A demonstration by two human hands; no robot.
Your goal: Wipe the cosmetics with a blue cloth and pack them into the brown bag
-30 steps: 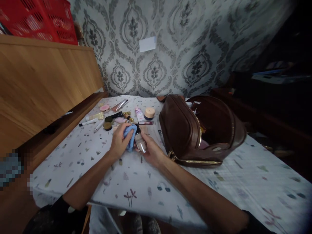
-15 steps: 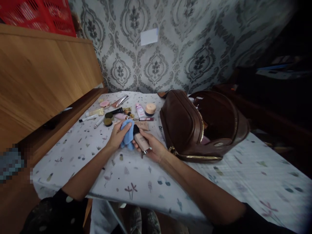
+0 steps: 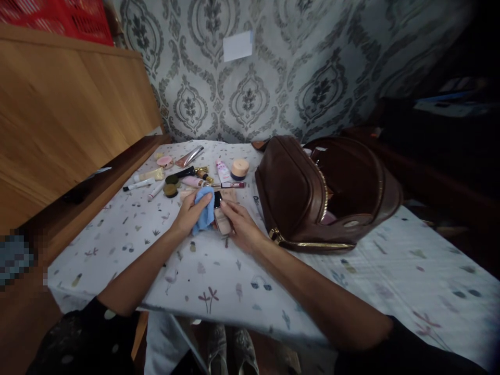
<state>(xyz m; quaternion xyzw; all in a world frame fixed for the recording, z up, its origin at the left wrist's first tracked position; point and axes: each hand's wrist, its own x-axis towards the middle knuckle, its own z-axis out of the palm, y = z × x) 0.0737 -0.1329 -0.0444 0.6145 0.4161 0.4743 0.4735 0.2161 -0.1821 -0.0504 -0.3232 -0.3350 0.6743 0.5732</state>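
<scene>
My left hand [image 3: 190, 212] is closed on a blue cloth [image 3: 204, 210] and presses it against a beige foundation bottle with a black cap [image 3: 222, 221]. My right hand [image 3: 242, 227] grips that bottle from the right, low over the table. Both hands meet near the middle of a table with a white patterned cloth [image 3: 219, 281]. An open brown leather bag [image 3: 312, 195] stands just right of my right hand.
Several cosmetics lie behind my hands: tubes, a round peach jar [image 3: 239, 168], compacts, a white pencil [image 3: 139, 184]. A wooden cabinet [image 3: 66, 114] flanks the left, with a red crate [image 3: 62, 18] on top. Patterned wallpaper is behind; dark furniture stands at right.
My right hand has turned the bottle and lowered it closer to the table. The left hand has kept the blue cloth on it, shifting slightly. The view has tilted a little.
</scene>
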